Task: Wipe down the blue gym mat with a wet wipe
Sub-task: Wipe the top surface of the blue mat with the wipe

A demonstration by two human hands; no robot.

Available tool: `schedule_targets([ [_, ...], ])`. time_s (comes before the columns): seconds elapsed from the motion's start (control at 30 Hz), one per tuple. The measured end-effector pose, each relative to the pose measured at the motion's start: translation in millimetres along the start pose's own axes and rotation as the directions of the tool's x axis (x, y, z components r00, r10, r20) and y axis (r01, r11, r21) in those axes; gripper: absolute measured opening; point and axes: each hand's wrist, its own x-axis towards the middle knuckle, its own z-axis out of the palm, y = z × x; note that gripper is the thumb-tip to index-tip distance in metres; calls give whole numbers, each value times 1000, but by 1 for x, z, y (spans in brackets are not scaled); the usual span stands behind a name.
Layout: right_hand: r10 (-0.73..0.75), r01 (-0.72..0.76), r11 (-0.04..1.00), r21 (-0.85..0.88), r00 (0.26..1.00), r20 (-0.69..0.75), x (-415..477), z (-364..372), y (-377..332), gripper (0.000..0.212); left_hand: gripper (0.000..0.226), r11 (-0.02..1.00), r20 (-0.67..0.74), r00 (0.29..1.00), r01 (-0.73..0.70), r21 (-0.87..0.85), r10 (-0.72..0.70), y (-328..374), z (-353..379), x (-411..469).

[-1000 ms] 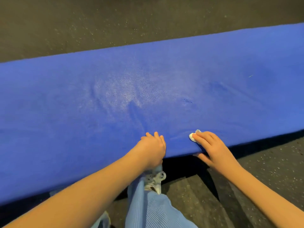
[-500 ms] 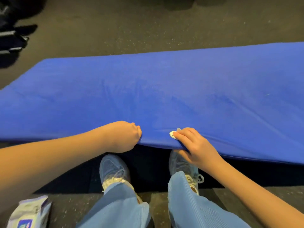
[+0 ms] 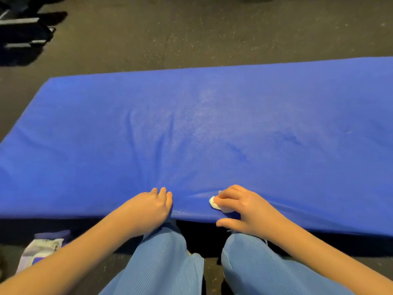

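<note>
Wiping the near edge of the mat (image 3: 212,128), which lies on the floor, the person's right hand (image 3: 244,207) pinches a balled wipe (image 3: 214,203) against it while the left hand (image 3: 152,207) grips the edge nearby; next likely calls for sweeping farther across.

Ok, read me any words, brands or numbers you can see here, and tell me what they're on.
Nothing here can be read.
On the wipes pack: there is label print, but it is too small and blurred to read.
On the blue gym mat: no lettering visible.
</note>
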Motion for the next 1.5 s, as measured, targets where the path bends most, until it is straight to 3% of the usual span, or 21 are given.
schedule_targets([
  [0.07,31,-33,999,37,999,37,-4,1,0,30,29,997,-14,1000,20,-71,-22,4,10,0],
  [0.17,32,-31,996,-78,999,10,8,-1,12,30,55,950,-56,983,154,-273,-175,2,13,2],
  [0.23,136,-146,976,-163,988,-71,23,-3,23,19,55,920,-130,962,185,-346,-242,-2,13,9],
  [0.3,258,-274,952,-135,959,-120,34,1,19,18,54,879,-148,932,246,-407,-330,-8,23,18],
  [0.4,227,-227,974,-20,972,53,32,4,-7,29,68,761,-30,878,396,-515,-477,-6,44,24],
  [0.5,141,-166,984,70,950,278,24,-10,-15,21,73,669,-25,822,445,-596,-569,6,53,23],
  [0.57,217,-217,976,-24,951,222,34,-17,6,18,76,652,-23,813,449,-611,-581,7,52,23],
  [0.63,363,-352,922,-162,931,41,55,-16,27,22,78,646,-5,817,451,-616,-576,5,52,24],
  [0.7,447,-449,880,-158,893,-48,68,-4,25,27,78,644,0,818,452,-618,-575,6,53,23],
  [0.8,249,-245,968,-47,960,129,61,12,-16,31,79,642,0,817,453,-618,-576,10,51,23],
  [0.9,134,-139,990,0,953,271,60,5,-17,23,81,633,17,823,448,-632,-567,10,48,21],
  [1.0,291,-281,947,-157,956,40,84,8,20,9,80,637,9,822,448,-627,-569,10,48,21],
  [1.07,392,-401,906,-133,915,-93,91,17,23,14,75,640,9,819,456,-619,-574,11,49,20],
  [1.13,293,-295,954,-58,955,-41,87,28,3,18,68,651,15,822,462,-602,-569,12,49,19],
  [1.23,104,-100,995,-30,976,193,75,25,-14,11,57,679,-9,823,462,-570,-568,11,48,18],
  [1.3,157,-142,983,-114,978,135,84,18,5,6,56,673,-8,819,466,-574,-574,11,47,19],
  [1.4,357,-358,912,-197,933,-41,102,15,30,3,56,668,-3,817,469,-578,-576,12,47,19],
  [1.5,222,-214,972,-95,972,84,98,23,4,4,55,666,-12,817,461,-586,-576,7,50,19],
])
